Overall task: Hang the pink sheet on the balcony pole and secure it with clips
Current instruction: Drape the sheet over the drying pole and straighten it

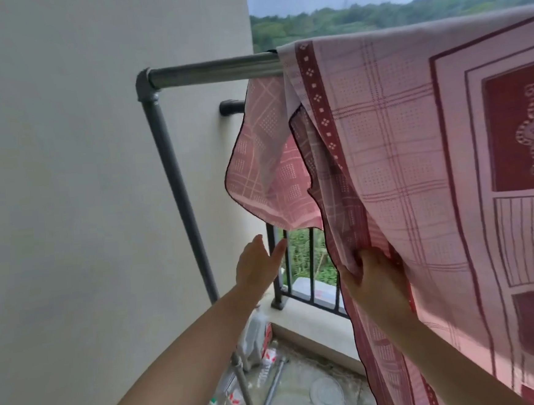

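The pink sheet [392,147], checked with dark red patterned borders, is draped over the grey metal pole [210,71] and fills the right half of the view. Its far half hangs behind the pole, and one corner [257,171] sticks out to the left. My right hand [377,276] grips the near edge of the sheet low down, fingers curled into the cloth. My left hand [257,263] reaches forward with fingers straight, just below the far corner and not touching it. No clips are in view.
A pale wall [82,185] stands close on the left. The pole's upright leg [178,183] slants down beside it. A black balcony railing [308,263] runs behind the hands. Plastic bottles and a pipe [267,390] lie on the floor below.
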Demonstrator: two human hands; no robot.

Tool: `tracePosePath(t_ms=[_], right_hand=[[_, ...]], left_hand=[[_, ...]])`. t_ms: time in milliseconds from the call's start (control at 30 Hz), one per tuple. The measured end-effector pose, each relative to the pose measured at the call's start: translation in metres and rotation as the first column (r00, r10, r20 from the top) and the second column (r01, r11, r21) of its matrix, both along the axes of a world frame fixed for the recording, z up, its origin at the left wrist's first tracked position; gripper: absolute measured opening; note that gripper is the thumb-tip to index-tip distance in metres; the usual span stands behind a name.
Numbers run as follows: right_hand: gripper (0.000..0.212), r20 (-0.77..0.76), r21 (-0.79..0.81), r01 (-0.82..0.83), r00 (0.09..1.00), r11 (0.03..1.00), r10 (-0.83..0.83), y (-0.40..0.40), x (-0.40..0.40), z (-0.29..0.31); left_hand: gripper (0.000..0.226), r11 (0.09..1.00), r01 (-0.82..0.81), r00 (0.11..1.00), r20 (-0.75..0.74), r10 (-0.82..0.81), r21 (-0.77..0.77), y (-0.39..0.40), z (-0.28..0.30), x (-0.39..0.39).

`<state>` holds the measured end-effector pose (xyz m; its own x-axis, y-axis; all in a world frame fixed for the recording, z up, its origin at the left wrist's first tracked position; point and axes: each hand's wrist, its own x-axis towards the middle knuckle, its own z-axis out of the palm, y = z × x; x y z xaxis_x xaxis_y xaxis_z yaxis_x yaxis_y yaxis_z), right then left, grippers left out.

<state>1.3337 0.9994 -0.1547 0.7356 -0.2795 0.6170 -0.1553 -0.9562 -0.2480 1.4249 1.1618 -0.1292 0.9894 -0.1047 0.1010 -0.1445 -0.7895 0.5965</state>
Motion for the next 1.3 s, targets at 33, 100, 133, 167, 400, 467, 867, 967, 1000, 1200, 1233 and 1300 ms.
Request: tracePosePath(t_ms=[33,100,133,167,400,467,867,967,1000,1200,1233,1300], right_hand=[[0.033,0.013,-0.007,0.006,1.000,1.000,-0.006,0.003,-0.001,0.000],[0.033,0.034,0.001,0.022,0.999,1.000,-0.022,0.006,-0.004,0.000],[0.034,0.054,0.005,0.036,0.998,0.999,-0.036,0.007,-0.006,0.001],[0.035,0.067,-0.002,0.061,0.996,0.998,-0.061,0.009,-0.010,0.002],[0.043,0.066,0.215,0.211,0.971,0.954,-0.230,0.034,-0.049,0.021],[0.053,0.101,0.277,0.224,0.960,0.934,-0.260,0.040,-0.061,0.030],[0.043,0.209,0.294,0.123,0.960,0.948,-0.189,0.053,-0.136,0.102],[0.016,0.242,0.370,0.094,0.951,0.924,-0.194,0.049,-0.144,0.123],[0.011,0.256,0.347,0.079,0.951,0.935,-0.175,0.051,-0.142,0.136],[0.020,0.324,-0.034,0.044,0.946,0.998,-0.031,0.059,-0.069,0.275],[0.027,0.285,-0.066,0.027,0.959,0.997,-0.007,0.057,-0.049,0.303],[0.049,0.242,-0.085,0.007,0.970,0.996,0.014,0.056,-0.010,0.355]], left_hand=[[0.062,0.995,-0.001,1.000,-0.028,-0.002,-0.099,0.001,0.002,0.008],[0.059,0.943,0.054,0.990,-0.103,-0.092,-0.328,-0.001,0.009,0.022],[0.055,0.881,0.083,0.976,-0.140,-0.166,-0.466,-0.003,0.012,0.027],[0.049,0.793,0.093,0.955,-0.173,-0.243,-0.602,-0.005,0.017,0.030],[0.036,0.633,0.329,0.869,-0.038,-0.494,-0.701,0.006,0.057,0.024],[0.038,0.724,0.405,0.891,0.065,-0.449,-0.559,0.012,0.066,0.015],[0.021,0.414,0.449,0.511,-0.152,-0.846,-0.792,0.009,0.067,-0.084],[0.026,0.346,0.680,0.603,0.224,-0.766,-0.646,0.019,0.103,-0.076],[0.028,0.347,0.746,0.607,0.367,-0.705,-0.568,0.024,0.121,-0.072],[0.017,0.588,0.709,0.596,0.777,-0.203,-0.390,0.015,0.283,-0.015],[0.021,0.622,0.677,0.587,0.798,-0.135,-0.392,0.011,0.315,-0.002],[0.026,0.684,0.617,0.578,0.814,-0.060,-0.388,0.006,0.372,0.027]])
